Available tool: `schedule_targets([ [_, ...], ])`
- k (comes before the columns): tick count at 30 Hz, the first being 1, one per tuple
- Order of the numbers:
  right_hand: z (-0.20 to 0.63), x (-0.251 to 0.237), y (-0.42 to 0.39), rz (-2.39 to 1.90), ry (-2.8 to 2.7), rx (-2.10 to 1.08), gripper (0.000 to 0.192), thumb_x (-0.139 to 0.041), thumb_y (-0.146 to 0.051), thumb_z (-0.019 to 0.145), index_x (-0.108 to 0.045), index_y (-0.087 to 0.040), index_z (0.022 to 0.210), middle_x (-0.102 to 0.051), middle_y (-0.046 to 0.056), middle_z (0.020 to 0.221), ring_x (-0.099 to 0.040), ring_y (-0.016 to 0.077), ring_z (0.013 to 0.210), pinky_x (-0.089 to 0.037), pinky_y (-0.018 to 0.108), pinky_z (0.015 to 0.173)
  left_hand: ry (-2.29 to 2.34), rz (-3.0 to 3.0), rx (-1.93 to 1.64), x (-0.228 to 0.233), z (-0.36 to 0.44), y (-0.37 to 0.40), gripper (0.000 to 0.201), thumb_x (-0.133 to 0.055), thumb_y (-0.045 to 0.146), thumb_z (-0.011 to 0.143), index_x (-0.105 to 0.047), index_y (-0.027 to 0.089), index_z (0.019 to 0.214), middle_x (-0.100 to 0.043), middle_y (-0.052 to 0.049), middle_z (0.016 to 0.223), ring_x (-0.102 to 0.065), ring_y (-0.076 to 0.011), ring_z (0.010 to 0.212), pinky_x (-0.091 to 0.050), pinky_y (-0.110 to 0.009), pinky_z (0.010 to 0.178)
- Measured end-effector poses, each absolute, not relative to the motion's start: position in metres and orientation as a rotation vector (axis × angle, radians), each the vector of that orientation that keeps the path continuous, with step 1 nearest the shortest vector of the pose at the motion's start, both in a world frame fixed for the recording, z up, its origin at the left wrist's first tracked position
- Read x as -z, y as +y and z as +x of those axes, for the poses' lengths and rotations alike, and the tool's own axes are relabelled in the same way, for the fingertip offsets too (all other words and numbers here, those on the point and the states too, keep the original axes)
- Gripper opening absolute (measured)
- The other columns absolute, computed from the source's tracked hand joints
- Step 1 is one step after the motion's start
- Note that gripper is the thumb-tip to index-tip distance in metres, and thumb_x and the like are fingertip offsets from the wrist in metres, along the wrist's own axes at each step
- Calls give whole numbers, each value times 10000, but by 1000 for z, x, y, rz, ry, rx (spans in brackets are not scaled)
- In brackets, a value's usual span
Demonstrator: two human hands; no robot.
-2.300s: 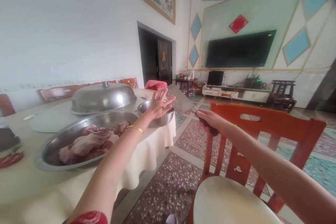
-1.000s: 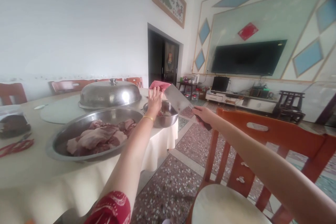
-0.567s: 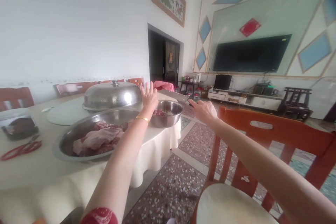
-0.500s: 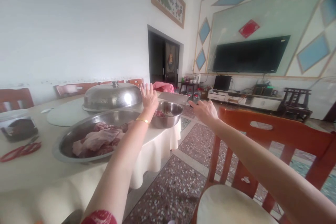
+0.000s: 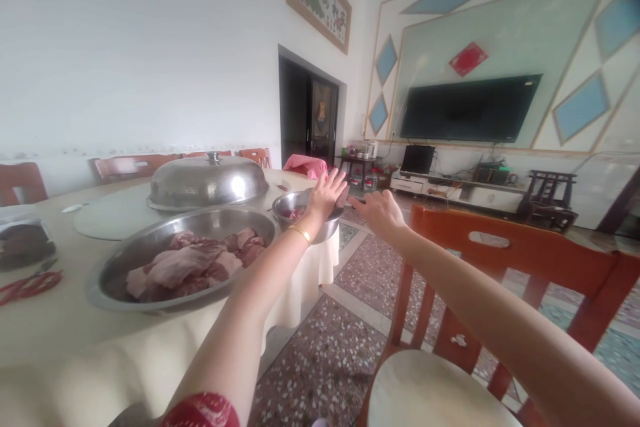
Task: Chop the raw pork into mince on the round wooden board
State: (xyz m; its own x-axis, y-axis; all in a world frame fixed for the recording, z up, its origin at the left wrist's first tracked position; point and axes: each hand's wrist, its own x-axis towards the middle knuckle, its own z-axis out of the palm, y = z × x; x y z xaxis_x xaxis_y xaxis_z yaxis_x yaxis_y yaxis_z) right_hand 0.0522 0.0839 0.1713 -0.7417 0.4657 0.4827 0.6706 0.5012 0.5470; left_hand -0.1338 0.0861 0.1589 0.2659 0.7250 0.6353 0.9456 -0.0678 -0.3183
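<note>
At table (image 5: 314, 270) edge, left hand (image 5: 326, 197) spread over small bowl (image 5: 332, 227); right hand (image 5: 384, 217) gripping dark handle (image 5: 357, 203) in gap toward chair (image 5: 530, 240).

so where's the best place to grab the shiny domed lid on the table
Probably the knob on top, coming from straight above: the lid sits dome up, and the knob stands proud at its crown with nothing over it.
</note>
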Motion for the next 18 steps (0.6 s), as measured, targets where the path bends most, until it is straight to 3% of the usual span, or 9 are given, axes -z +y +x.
schedule_targets([
  [10, 85, -178, 81, -960, -2418, 1171, 544, -421, -34, 874, -487, -263, 1363, -621, 77, 847, -527, 200, 776, -237, 336, 717, -1658, -1798, 397, -154, -176, 85, 582, -317, 65, 860, -402, 161, 1428, -206, -74, 1562, -47, -253, 1465, 3, -552, 1186],
  [18, 111, -173, 91, -983, -2399, 1149, 561, -423, -40, 869, -487, -294, 1364, -618, 71, 866, -513, 198, 760, -209, 333, 692, -1892, -1641, 422, -140, -200, 81, 480, -292, 83, 877, -575, 100, 1264, -323, -130, 1513, -142, -240, 1455, -14, -498, 1195],
])
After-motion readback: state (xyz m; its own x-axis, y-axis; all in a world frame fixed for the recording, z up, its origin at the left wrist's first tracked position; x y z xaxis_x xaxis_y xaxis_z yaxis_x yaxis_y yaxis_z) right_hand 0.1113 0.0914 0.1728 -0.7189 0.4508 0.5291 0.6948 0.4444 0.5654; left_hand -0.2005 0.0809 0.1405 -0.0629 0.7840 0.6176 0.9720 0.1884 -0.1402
